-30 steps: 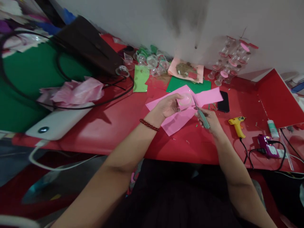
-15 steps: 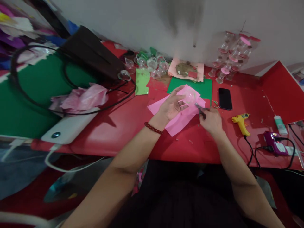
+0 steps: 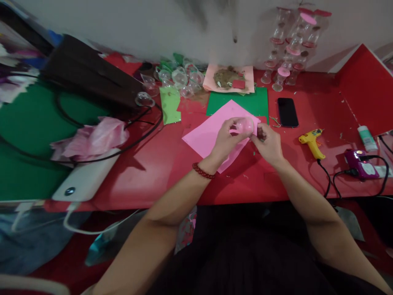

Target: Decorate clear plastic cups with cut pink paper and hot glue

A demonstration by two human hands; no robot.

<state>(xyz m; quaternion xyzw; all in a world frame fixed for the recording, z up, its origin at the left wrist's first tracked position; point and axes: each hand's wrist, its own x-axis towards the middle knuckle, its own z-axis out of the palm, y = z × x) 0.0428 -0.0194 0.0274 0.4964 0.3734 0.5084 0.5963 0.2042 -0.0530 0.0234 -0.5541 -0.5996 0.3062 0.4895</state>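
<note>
My left hand (image 3: 226, 139) pinches a small clear plastic cup (image 3: 245, 125) with a pink round piece on it, held just above a pink paper sheet (image 3: 208, 133) that lies flat on the red table (image 3: 147, 172). My right hand (image 3: 269, 143) is closed beside the cup, fingers curled round a small dark tool that I cannot make out clearly. A red bead bracelet (image 3: 202, 171) circles my left wrist.
A green sheet (image 3: 256, 104) and a black phone (image 3: 287, 112) lie behind the hands. A yellow glue gun (image 3: 312, 142), a purple device (image 3: 357, 163) and a glue bottle (image 3: 365, 138) sit at right. Clear cups (image 3: 181, 78) stand at the back; stacked cups (image 3: 288, 49) hang on the wall.
The pink sheet, held up and bent before, now lies flat on the table. Both hands have come together round the small cup. The view has tilted downward.
</note>
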